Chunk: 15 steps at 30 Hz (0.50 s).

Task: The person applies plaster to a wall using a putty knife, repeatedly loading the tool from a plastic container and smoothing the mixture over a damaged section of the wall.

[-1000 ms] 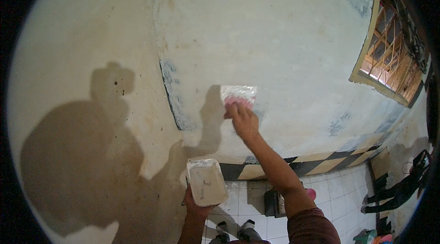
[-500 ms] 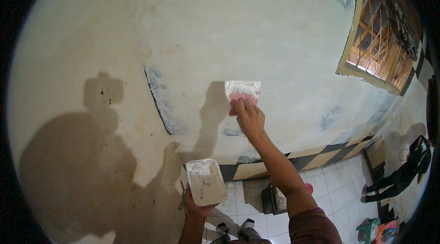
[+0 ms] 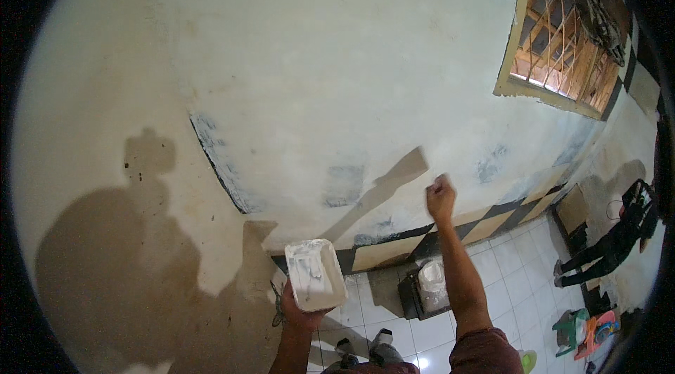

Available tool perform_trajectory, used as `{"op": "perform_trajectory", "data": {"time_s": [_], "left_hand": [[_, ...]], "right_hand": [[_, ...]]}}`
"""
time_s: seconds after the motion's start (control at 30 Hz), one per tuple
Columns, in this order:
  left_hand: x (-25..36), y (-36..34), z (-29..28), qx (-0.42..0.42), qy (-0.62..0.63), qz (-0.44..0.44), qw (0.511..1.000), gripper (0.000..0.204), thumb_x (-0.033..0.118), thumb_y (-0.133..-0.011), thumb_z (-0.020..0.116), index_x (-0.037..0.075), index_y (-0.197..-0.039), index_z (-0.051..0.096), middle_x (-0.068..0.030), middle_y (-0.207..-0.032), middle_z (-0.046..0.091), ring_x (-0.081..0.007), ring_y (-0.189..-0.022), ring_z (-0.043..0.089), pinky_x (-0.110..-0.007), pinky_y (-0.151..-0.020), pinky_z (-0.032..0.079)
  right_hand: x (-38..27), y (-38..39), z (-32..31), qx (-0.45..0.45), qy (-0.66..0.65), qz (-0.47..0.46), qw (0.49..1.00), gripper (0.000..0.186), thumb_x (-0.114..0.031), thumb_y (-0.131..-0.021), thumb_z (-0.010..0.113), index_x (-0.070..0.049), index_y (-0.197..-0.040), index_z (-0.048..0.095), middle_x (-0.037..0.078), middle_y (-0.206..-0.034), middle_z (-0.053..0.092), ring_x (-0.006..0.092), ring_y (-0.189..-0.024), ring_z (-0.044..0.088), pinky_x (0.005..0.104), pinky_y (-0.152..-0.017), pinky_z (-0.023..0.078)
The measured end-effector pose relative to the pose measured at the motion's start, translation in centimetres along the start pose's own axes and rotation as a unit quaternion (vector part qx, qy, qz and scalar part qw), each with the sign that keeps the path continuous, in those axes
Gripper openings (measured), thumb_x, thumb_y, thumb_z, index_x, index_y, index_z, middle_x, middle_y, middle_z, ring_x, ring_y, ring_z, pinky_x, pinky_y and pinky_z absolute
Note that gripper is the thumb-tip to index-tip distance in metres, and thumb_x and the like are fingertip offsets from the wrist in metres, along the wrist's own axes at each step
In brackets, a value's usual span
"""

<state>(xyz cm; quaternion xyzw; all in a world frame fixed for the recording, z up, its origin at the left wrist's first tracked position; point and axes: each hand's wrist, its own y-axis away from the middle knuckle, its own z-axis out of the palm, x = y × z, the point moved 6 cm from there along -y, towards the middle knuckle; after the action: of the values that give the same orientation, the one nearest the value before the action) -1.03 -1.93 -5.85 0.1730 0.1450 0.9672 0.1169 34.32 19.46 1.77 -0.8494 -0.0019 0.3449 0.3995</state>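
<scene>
My left hand grips a white rectangular plastic tub from below and the side. Pale putty coats the tub's floor and upper rim. To the right, my right hand is closed in front of the wall, around a putty knife that is almost hidden, turned edge-on. The knife's wide blade shows clearly only in the shadow cast on the wall. Behind both hands stands the off-white wall, with a blue-grey rough patch left of my right hand.
A barred window is at upper right. Black and tan tiles line the wall's foot. Below my right forearm stands a dark box with a white bag on it. At right are another person and colored plastic stools.
My right hand has moved right and down with the putty knife, whose blade has turned from facing me to edge-on. The view has shifted slightly. My left hand still holds the tub.
</scene>
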Motion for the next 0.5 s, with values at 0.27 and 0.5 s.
{"op": "perform_trajectory", "data": {"time_s": [0.27, 0.5], "left_hand": [[-0.3, -1.2, -4.1, -0.008, 0.029, 0.022, 0.999, 0.056, 0.05, -0.094, 0.035, 0.017, -0.138, 0.047, -0.0097, -0.13, 0.056, -0.0374, -0.116, 0.056, -0.064, -0.087, 0.047], [0.3, 0.0, -3.6, 0.021, 0.024, 0.049, 0.998, 0.063, 0.054, -0.092, 0.039, 0.012, -0.137, 0.047, -0.0125, -0.125, 0.058, -0.0359, -0.109, 0.061, -0.058, -0.084, 0.052]], "right_hand": [[-1.3, -1.6, 1.3, 0.17, -0.086, 0.089, 0.978, 0.014, -0.005, -0.072, 0.06, -0.001, -0.071, 0.047, 0.01, -0.061, 0.044, 0.0213, -0.058, 0.043, 0.037, -0.056, 0.038], [-22.4, 6.7, 22.6, -0.138, -0.066, -0.161, 0.975, 0.028, -0.007, -0.078, 0.063, -0.008, -0.106, 0.065, 0.017, -0.109, 0.065, 0.0359, -0.094, 0.064, 0.0444, -0.077, 0.052]]}}
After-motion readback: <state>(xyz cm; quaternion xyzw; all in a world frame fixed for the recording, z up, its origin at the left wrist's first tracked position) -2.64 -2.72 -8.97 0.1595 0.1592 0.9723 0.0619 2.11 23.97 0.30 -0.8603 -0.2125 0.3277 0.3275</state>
